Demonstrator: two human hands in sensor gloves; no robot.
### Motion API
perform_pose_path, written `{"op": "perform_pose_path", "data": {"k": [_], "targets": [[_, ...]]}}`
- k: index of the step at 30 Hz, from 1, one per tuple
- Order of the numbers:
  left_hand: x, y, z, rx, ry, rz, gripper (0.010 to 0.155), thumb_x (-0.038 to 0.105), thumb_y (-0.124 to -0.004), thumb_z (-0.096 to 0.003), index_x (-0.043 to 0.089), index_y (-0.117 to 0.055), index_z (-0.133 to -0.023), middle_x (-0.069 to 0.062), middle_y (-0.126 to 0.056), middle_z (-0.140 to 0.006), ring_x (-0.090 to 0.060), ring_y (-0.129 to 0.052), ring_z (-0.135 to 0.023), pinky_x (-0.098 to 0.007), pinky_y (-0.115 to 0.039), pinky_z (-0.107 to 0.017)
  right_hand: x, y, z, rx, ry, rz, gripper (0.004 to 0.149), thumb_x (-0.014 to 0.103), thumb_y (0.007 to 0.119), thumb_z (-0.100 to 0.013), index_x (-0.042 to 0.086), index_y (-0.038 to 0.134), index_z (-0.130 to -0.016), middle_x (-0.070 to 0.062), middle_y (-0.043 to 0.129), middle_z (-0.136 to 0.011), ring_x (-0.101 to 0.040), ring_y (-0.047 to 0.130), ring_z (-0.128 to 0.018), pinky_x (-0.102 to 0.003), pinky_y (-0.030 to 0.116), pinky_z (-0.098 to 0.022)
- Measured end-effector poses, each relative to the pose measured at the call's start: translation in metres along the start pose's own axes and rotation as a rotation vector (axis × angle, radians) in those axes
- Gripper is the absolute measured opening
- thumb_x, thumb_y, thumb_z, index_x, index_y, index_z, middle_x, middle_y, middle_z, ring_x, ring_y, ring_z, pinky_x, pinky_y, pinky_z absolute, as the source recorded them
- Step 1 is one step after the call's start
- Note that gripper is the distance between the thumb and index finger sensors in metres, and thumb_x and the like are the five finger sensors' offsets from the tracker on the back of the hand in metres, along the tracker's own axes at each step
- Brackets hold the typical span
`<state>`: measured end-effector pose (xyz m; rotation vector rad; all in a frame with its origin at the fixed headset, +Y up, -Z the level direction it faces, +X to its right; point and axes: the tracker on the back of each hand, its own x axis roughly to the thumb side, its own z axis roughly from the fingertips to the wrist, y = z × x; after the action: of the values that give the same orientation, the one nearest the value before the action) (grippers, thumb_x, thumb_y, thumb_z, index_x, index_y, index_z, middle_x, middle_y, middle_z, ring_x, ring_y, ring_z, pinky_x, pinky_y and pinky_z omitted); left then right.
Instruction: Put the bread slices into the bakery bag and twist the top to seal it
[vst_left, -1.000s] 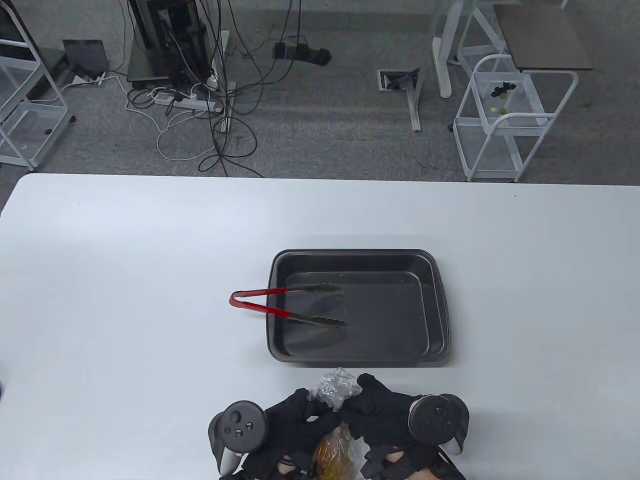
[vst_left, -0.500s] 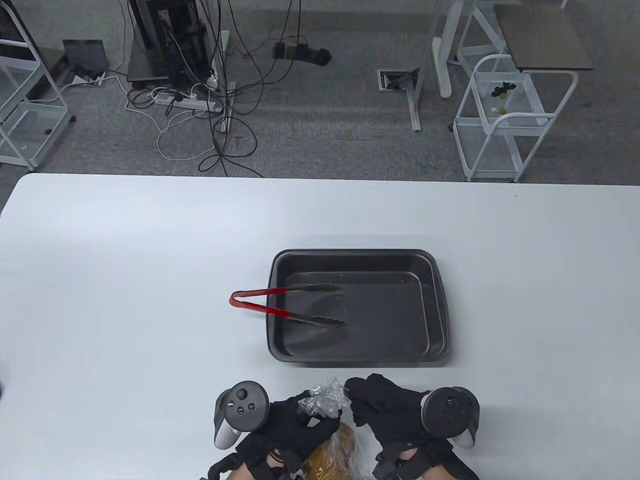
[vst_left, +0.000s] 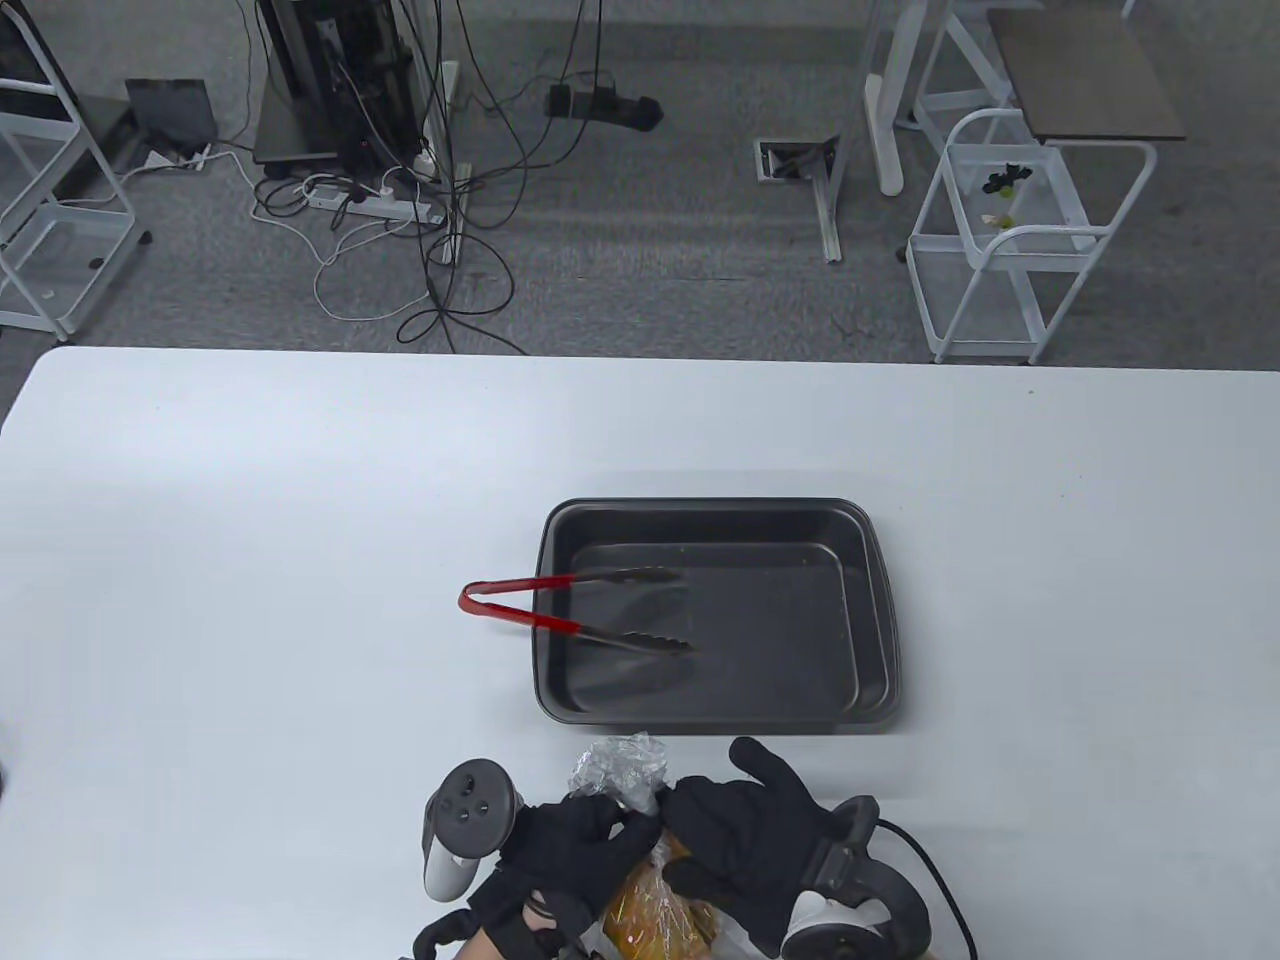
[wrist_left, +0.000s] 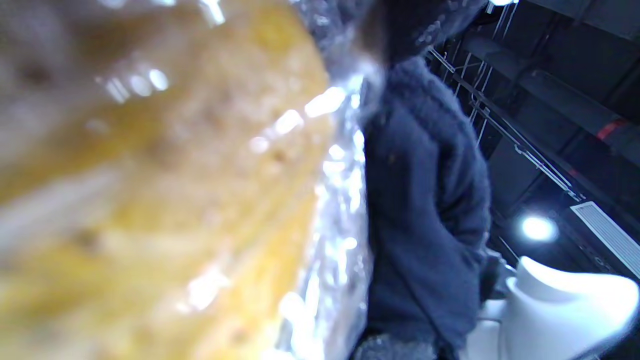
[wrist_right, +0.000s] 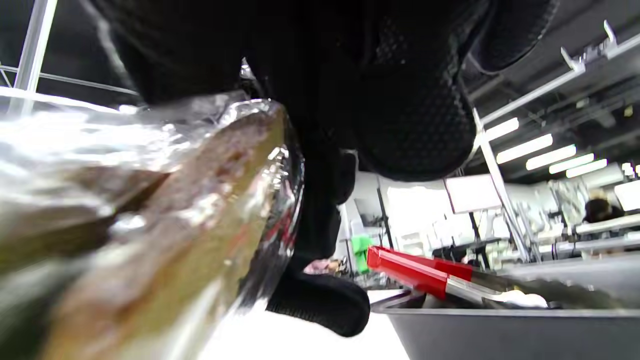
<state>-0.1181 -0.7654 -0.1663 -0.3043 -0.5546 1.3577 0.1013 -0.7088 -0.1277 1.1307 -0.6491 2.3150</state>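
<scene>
In the table view we see the clear bag (vst_left: 640, 850) at the near edge of the white table (vst_left: 250, 550), with the bread (vst_left: 655, 905) inside it and its bunched top (vst_left: 620, 765) sticking up toward the far side. Our left hand (vst_left: 570, 850) pinches the bag's neck from the left; our right hand (vst_left: 750, 835) wraps it from the right, one finger sticking out toward the far side. Just beyond lies a dark baking tray (vst_left: 870, 620), with red-handled tongs (vst_left: 570, 610) resting over its left rim.

The left wrist view adds only a blurred close-up: yellow bread (wrist_left: 165, 190) behind shiny plastic, the other glove (wrist_left: 425, 210) pressed against it.

The right wrist view, from low down, shows gloved fingers (wrist_right: 415, 110) curled against the bag (wrist_right: 150, 210), and the tongs (wrist_right: 420, 272) on the tray (wrist_right: 500, 330) farther off.
</scene>
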Motion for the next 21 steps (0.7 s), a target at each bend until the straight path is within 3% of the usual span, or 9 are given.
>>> {"op": "perform_pose_path", "data": {"k": [3,5,9,11,12,15,18,21], "targets": [[0.0,-0.004,-0.002,-0.06,-0.004,0.014,0.051,0.047,-0.076,-0.0526,0.02,-0.066,-0.095,-0.007,-0.082,-0.092,-0.027,-0.091,-0.079,-0.07,-0.049,-0.08,-0.002,-0.001,0.001,-0.038,0.025,-0.001,0.044,0.029,0.087,-0.039,0.004,0.09,-0.075,-0.022,0.099,-0.066,-0.03,0.105,-0.037,-0.067,0.062,-0.064],[0.002,-0.007,-0.003,-0.082,-0.012,-0.013,0.05,0.047,-0.076,-0.0523,0.021,-0.068,-0.094,-0.007,-0.084,-0.091,-0.027,-0.092,-0.078,-0.07,-0.048,-0.08,-0.005,-0.005,0.001,-0.11,0.042,0.008,0.044,0.029,0.085,-0.039,0.005,0.089,-0.074,-0.02,0.099,-0.065,-0.028,0.104,-0.037,-0.067,0.062,-0.064],[0.002,-0.009,-0.003,-0.085,-0.031,0.004,0.049,0.048,-0.074,-0.0531,0.023,-0.068,-0.094,-0.005,-0.083,-0.092,-0.026,-0.09,-0.08,-0.068,-0.045,-0.082,-0.008,-0.002,-0.002,-0.113,0.074,0.024,0.044,0.03,0.084,-0.038,0.005,0.089,-0.074,-0.019,0.1,-0.064,-0.026,0.104,-0.035,-0.066,0.063,-0.063],[0.001,-0.007,-0.002,-0.068,-0.038,0.018,0.048,0.047,-0.075,-0.0527,0.022,-0.07,-0.094,-0.007,-0.083,-0.092,-0.027,-0.089,-0.08,-0.069,-0.044,-0.082,-0.017,0.002,-0.004,-0.004,0.184,-0.107,0.045,0.032,0.083,-0.039,0.006,0.088,-0.075,-0.018,0.099,-0.065,-0.025,0.105,-0.037,-0.066,0.065,-0.063],[0.001,-0.007,-0.001,-0.058,-0.042,0.025,0.048,0.047,-0.076,-0.0523,0.022,-0.071,-0.093,-0.007,-0.084,-0.091,-0.027,-0.09,-0.079,-0.069,-0.044,-0.081,-0.024,0.004,-0.002,0.017,0.259,-0.262,0.045,0.031,0.084,-0.041,0.005,0.087,-0.077,-0.019,0.098,-0.067,-0.027,0.104,-0.039,-0.067,0.062,-0.064],[0.001,-0.008,-0.001,-0.076,-0.051,0.025,0.047,0.048,-0.075,-0.0529,0.023,-0.071,-0.093,-0.005,-0.084,-0.091,-0.026,-0.09,-0.08,-0.068,-0.044,-0.082,-0.04,0.007,0.003,0.085,0.43,-0.51,0.047,0.029,0.085,-0.042,0.002,0.084,-0.08,-0.024,0.094,-0.072,-0.034,0.101,-0.044,-0.07,0.058,-0.063],[0.002,-0.009,-0.002,-0.088,-0.059,0.038,0.048,0.048,-0.074,-0.0533,0.023,-0.07,-0.094,-0.005,-0.084,-0.092,-0.026,-0.09,-0.08,-0.068,-0.044,-0.082,-0.046,0.001,0.006,0.116,0.33,-0.495,0.068,0.03,0.087,-0.041,0.005,0.064,-0.1,-0.027,0.079,-0.091,-0.042,0.094,-0.062,-0.072,0.053,-0.065],[0.001,-0.009,-0.002,-0.095,-0.062,0.061,0.048,0.049,-0.073,-0.0534,0.024,-0.07,-0.094,-0.005,-0.084,-0.092,-0.025,-0.091,-0.08,-0.067,-0.044,-0.082,-0.039,-0.003,0.006,0.133,0.177,-0.335,0.077,0.03,0.09,-0.039,0.015,0.053,-0.105,-0.025,0.073,-0.097,-0.043,0.091,-0.069,-0.072,0.052,-0.067]]}}
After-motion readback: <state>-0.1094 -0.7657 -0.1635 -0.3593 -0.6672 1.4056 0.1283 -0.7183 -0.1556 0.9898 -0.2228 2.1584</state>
